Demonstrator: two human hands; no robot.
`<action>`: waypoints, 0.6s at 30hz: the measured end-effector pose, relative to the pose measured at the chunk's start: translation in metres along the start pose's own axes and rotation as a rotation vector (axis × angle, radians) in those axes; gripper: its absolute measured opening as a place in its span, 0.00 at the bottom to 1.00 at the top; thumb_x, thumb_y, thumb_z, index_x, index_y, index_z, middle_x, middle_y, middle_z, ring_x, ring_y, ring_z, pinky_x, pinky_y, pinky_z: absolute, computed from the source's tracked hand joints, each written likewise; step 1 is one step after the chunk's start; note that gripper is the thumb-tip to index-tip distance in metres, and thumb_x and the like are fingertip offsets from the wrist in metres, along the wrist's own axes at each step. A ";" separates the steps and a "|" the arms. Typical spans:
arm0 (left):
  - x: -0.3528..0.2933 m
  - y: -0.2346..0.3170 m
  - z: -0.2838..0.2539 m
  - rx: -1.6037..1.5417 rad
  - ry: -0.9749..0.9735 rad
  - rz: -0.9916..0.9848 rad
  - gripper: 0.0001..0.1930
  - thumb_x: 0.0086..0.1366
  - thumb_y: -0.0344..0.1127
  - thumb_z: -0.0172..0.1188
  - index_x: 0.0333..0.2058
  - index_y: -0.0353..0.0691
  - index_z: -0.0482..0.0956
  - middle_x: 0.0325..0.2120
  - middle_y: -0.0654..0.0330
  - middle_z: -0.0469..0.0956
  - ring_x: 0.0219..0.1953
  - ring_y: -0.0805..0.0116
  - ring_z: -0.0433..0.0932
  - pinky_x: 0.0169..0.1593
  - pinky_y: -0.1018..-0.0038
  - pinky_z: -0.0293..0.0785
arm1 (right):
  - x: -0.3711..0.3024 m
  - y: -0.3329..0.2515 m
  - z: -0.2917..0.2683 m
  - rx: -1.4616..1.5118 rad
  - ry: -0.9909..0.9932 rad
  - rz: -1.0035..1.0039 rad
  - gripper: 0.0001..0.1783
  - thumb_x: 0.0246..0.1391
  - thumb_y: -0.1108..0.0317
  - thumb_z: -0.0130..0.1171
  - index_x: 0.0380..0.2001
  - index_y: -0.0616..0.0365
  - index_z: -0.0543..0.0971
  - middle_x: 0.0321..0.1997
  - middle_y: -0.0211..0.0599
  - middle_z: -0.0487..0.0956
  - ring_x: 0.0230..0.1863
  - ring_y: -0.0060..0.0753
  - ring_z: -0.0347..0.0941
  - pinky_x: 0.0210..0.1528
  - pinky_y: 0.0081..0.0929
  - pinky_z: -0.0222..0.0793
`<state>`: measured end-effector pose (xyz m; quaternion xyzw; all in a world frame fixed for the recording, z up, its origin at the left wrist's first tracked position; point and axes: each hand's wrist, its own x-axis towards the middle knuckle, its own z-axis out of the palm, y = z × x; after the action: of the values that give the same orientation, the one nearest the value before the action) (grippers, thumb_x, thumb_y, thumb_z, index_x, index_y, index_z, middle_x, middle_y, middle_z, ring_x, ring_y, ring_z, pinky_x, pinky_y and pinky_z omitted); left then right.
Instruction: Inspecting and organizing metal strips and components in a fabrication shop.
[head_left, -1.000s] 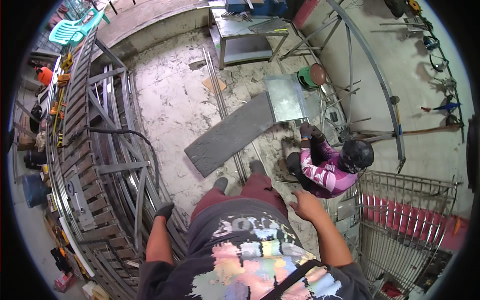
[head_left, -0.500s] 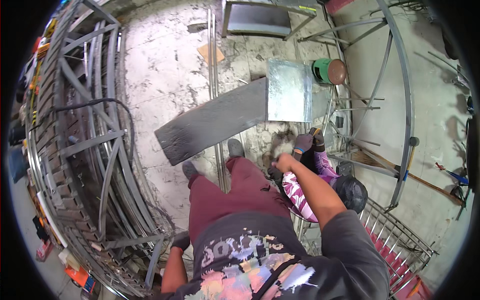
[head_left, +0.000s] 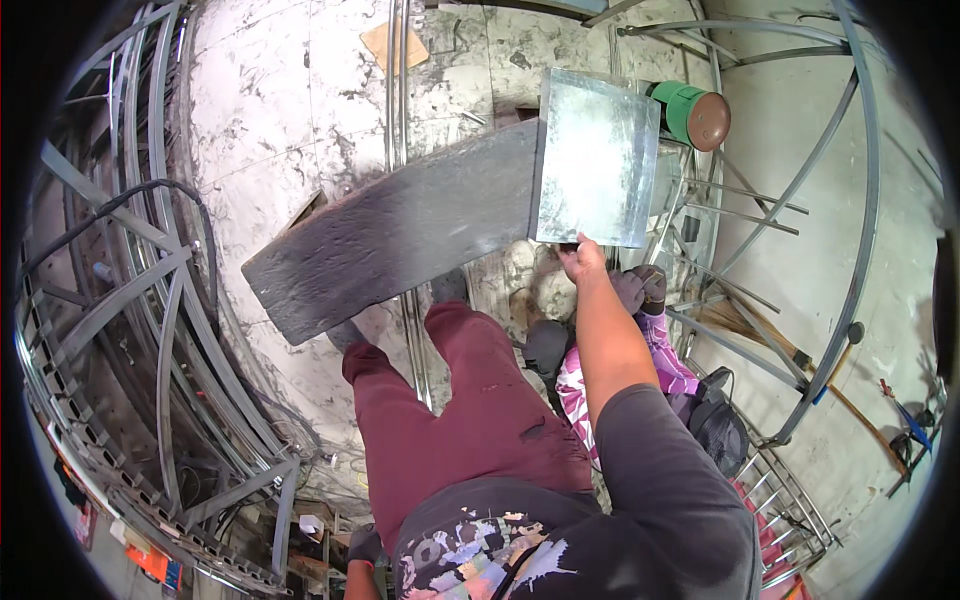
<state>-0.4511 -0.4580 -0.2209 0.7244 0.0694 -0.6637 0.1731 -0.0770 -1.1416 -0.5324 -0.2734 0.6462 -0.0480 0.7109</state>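
A shiny rectangular metal sheet [head_left: 597, 160] overlaps the right end of a long, dark, worn board [head_left: 390, 225]. At the sheet's near edge is my right hand [head_left: 582, 260], bare, its thumb on top and the fingers closed around the edge. Whether that edge is raised off what lies beneath is hard to tell. My left hand [head_left: 366, 543], in a dark glove, hangs low beside my left hip, with its fingers mostly hidden. It is far from the sheet and the board.
A co-worker in a purple-and-white sleeve [head_left: 665, 345] crouches right of my arm, gloved hands [head_left: 640, 287] close to it. A green cylinder [head_left: 692, 115] with a brown end lies beyond. Metal frames [head_left: 866, 200] flank both sides, and long thin rods [head_left: 397, 90] lie on the floor.
My right hand has moved forward from beside the co-worker's hands to the sheet's near edge and closed on it. My view has shifted, and the sheet looks larger and slightly turned.
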 end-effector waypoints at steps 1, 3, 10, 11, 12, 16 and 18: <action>-0.003 -0.005 0.003 0.127 0.032 0.076 0.11 0.61 0.36 0.51 0.37 0.45 0.82 0.30 0.46 0.82 0.35 0.42 0.81 0.38 0.52 0.77 | 0.008 0.004 -0.001 0.039 -0.002 0.037 0.19 0.62 0.69 0.54 0.55 0.64 0.69 0.57 0.50 0.72 0.57 0.53 0.70 0.61 0.58 0.68; -0.002 -0.010 0.002 0.263 0.064 0.156 0.12 0.61 0.38 0.51 0.37 0.44 0.83 0.31 0.46 0.82 0.37 0.42 0.81 0.40 0.53 0.76 | 0.012 0.004 -0.001 -0.003 0.008 0.046 0.15 0.58 0.73 0.53 0.48 0.65 0.72 0.52 0.49 0.74 0.51 0.52 0.72 0.60 0.58 0.70; -0.004 0.034 -0.067 -0.023 0.118 0.040 0.18 0.63 0.45 0.48 0.34 0.37 0.80 0.34 0.43 0.81 0.38 0.39 0.79 0.42 0.53 0.74 | -0.070 -0.016 0.041 0.195 -0.043 0.055 0.02 0.47 0.80 0.51 0.23 0.64 0.72 0.30 0.45 0.72 0.34 0.47 0.70 0.54 0.57 0.73; -0.004 0.041 -0.083 -0.138 0.072 -0.139 0.16 0.63 0.43 0.48 0.34 0.37 0.80 0.34 0.43 0.80 0.39 0.40 0.79 0.42 0.53 0.74 | -0.080 -0.020 0.042 0.170 -0.077 -0.006 0.03 0.48 0.79 0.51 0.23 0.64 0.71 0.30 0.46 0.71 0.34 0.48 0.70 0.53 0.57 0.74; 0.000 0.042 -0.099 -0.113 0.096 -0.115 0.16 0.63 0.43 0.48 0.34 0.37 0.80 0.34 0.43 0.80 0.39 0.40 0.79 0.42 0.53 0.74 | -0.087 -0.027 0.044 0.175 -0.083 -0.018 0.01 0.50 0.78 0.51 0.26 0.65 0.71 0.31 0.46 0.71 0.34 0.48 0.70 0.47 0.57 0.76; -0.001 0.028 -0.143 0.310 0.234 -0.014 0.19 0.66 0.47 0.51 0.39 0.37 0.82 0.38 0.44 0.81 0.44 0.47 0.80 0.48 0.57 0.74 | -0.164 -0.022 0.077 0.017 -0.014 -0.024 0.08 0.53 0.78 0.55 0.38 0.62 0.72 0.35 0.45 0.73 0.31 0.46 0.75 0.27 0.46 0.78; 0.003 0.032 -0.173 0.025 0.642 0.075 0.22 0.66 0.50 0.53 0.46 0.36 0.82 0.45 0.45 0.81 0.50 0.47 0.79 0.55 0.60 0.73 | -0.183 -0.045 0.093 -0.031 -0.092 -0.137 0.10 0.53 0.75 0.59 0.39 0.60 0.73 0.34 0.42 0.75 0.30 0.43 0.75 0.26 0.45 0.78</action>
<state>-0.2781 -0.4290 -0.2089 0.9009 0.0857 -0.3950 0.1579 -0.0059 -1.0723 -0.3477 -0.3299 0.5931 -0.0739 0.7307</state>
